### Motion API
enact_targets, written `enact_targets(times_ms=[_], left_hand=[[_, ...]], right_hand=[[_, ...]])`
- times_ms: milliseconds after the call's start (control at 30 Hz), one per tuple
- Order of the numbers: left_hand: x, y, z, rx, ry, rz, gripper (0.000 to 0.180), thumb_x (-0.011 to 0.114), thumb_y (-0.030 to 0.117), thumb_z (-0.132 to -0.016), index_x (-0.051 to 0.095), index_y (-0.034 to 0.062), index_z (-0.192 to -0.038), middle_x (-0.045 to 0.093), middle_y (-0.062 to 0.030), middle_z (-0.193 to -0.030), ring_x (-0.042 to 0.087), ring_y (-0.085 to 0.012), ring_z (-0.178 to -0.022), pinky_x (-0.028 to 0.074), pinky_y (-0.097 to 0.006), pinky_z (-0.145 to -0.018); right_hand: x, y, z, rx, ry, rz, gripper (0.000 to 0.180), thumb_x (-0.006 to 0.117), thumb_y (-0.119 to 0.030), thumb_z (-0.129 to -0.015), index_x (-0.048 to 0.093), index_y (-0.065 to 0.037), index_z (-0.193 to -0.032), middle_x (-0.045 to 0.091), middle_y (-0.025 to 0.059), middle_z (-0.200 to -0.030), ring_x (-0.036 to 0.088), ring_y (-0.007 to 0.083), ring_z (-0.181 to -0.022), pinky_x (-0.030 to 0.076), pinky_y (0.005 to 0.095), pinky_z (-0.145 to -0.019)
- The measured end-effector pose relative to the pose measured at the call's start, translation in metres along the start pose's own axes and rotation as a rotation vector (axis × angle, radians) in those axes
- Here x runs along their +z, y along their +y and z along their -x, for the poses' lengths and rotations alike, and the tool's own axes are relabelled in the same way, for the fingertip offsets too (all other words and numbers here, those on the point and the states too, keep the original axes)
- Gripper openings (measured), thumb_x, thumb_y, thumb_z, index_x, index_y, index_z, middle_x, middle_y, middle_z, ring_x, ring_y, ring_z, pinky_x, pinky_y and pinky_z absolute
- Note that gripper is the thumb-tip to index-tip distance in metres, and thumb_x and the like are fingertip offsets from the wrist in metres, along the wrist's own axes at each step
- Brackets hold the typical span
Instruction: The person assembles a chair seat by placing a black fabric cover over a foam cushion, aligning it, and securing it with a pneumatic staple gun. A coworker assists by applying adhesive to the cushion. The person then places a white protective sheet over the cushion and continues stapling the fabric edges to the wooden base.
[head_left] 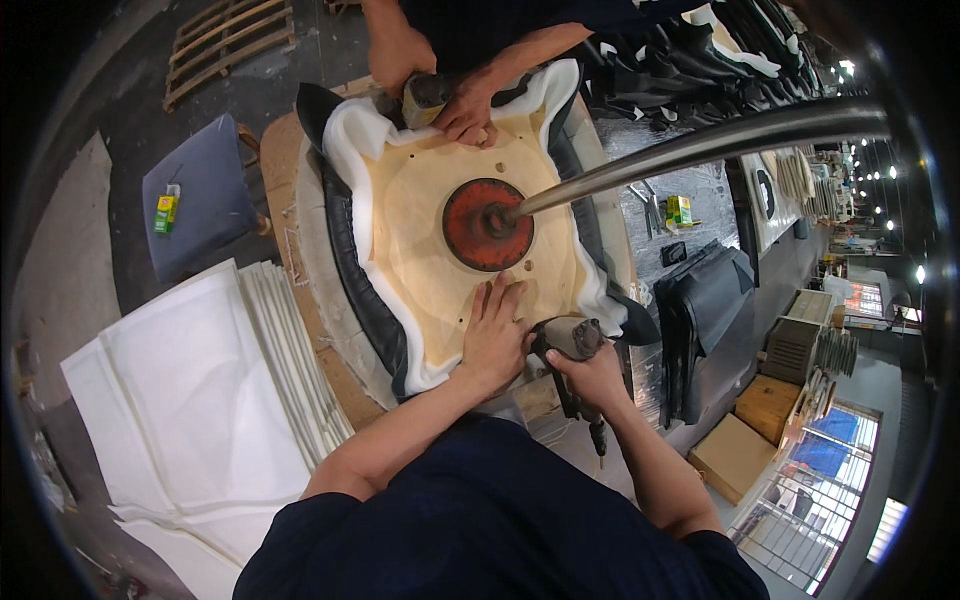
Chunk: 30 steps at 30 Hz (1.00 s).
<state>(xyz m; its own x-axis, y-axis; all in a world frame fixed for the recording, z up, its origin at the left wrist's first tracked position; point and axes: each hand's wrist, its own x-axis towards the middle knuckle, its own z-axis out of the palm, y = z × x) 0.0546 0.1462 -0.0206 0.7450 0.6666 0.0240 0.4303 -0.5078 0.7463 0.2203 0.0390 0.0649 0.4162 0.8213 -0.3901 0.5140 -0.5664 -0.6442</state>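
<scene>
Two hands of the wearer: left hand [495, 335] flat, fingers together, on the plywood seat board [420, 215] at 6 o'clock of the one red press disc [487, 224]; right hand [592, 375] clamped around one staple gun [570, 340].

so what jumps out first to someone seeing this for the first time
The red round disc at the centre, pressed onto the pale wooden seat board by a shiny metal rod from the right. Near the lower edge, the left hand lies flat on the board while the right hand grips a staple gun; a co-worker's hands work the far edge.
</scene>
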Motion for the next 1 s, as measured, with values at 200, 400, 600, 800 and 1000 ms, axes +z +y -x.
enact_targets(times_ms=[200, 400, 600, 800, 1000], left_hand=[[-0.016, -0.008, 0.008, 0.055, -0.019, -0.093, 0.026, 0.084, 0.033, -0.086, 0.083, 0.0082, -0.091, 0.044, -0.0114, -0.168, 0.017, -0.0424, -0.165, 0.011, -0.065, -0.133], [-0.009, -0.007, 0.008, 0.017, 0.017, -0.049, 0.019, 0.084, 0.032, -0.087, 0.085, 0.0128, -0.091, 0.043, -0.0105, -0.169, 0.018, -0.0411, -0.165, 0.009, -0.064, -0.134], [-0.006, -0.007, 0.011, 0.005, 0.052, -0.005, 0.015, 0.084, 0.027, -0.084, 0.085, 0.0133, -0.090, 0.045, -0.0102, -0.167, 0.020, -0.0404, -0.165, 0.008, -0.063, -0.134], [-0.009, -0.008, 0.009, 0.006, 0.017, -0.049, 0.017, 0.083, 0.027, -0.084, 0.084, 0.0116, -0.092, 0.045, -0.0106, -0.167, 0.020, -0.0406, -0.165, 0.008, -0.063, -0.135], [-0.024, -0.018, 0.022, 0.051, 0.026, -0.075, 0.021, 0.085, 0.032, -0.087, 0.079, 0.0131, -0.095, 0.042, -0.0107, -0.168, 0.016, -0.0450, -0.165, 0.008, -0.069, -0.132]], right_hand=[[-0.007, -0.003, -0.003, 0.144, -0.052, -0.187, 0.034, 0.087, -0.019, -0.092, 0.074, -0.001, -0.117, 0.073, 0.0051, -0.091, 0.066, 0.0135, -0.063, 0.052, 0.0325, -0.057], [-0.010, -0.016, 0.011, 0.279, -0.134, -0.278, 0.040, 0.089, -0.025, -0.091, 0.073, -0.002, -0.119, 0.074, 0.0046, -0.093, 0.069, 0.0154, -0.070, 0.056, 0.0341, -0.065], [0.001, -0.013, 0.009, 0.178, -0.115, -0.152, 0.045, 0.089, -0.025, -0.089, 0.074, -0.003, -0.125, 0.081, 0.0101, -0.109, 0.075, 0.0216, -0.100, 0.058, 0.0383, -0.093], [0.005, -0.026, 0.003, 0.175, -0.075, -0.096, 0.040, 0.087, -0.022, -0.088, 0.076, -0.003, -0.122, 0.081, 0.0117, -0.112, 0.075, 0.0222, -0.104, 0.057, 0.0380, -0.096], [0.000, -0.028, 0.006, 0.277, -0.118, -0.169, 0.036, 0.086, -0.021, -0.091, 0.075, -0.002, -0.120, 0.078, 0.0072, -0.097, 0.072, 0.0169, -0.077, 0.058, 0.0357, -0.073]])
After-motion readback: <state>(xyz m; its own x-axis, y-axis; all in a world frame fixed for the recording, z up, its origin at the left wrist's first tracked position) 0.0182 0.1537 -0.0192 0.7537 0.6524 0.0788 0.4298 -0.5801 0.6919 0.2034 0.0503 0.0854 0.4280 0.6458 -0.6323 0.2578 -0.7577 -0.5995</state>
